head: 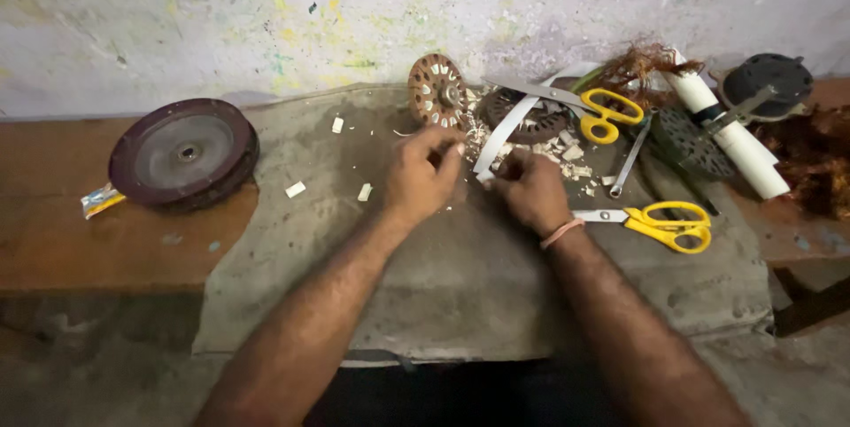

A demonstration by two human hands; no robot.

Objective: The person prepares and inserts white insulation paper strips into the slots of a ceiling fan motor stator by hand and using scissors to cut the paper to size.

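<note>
**Both hands on a pale strip**

On the grey cloth (460, 294), the left hand (421, 174) and right hand (531, 190) pinch the near end of a thin, flat whitish strip (506, 130). Its long axis curves up and right, away from the hands, toward the yellow-handled scissors (580, 106). A slotted round core (436, 90) stands just beyond the left hand.

Long pale strip (505, 130), curved, pinched at lower end between both hands, rising toward upright slotted disc (436, 90).
</note>
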